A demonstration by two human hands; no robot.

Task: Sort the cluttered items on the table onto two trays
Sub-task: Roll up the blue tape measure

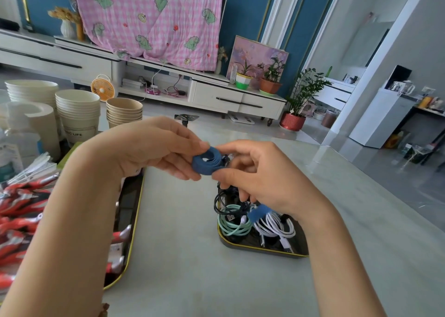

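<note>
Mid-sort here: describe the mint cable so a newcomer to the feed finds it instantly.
On the pale table, look at the dark gold-rimmed tray below the right hand, which with the left hand pinches a blue strap roll. At its left side lies a coiled cable. It is the only mint-green one, beside a white coil, black cable beyond it.

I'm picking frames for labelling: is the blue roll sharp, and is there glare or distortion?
Head view: the blue strap roll, pinched between left hand and right hand, is fairly sharp; pale glare sheens the table far right; wide-angle bending tilts the walls.
</note>
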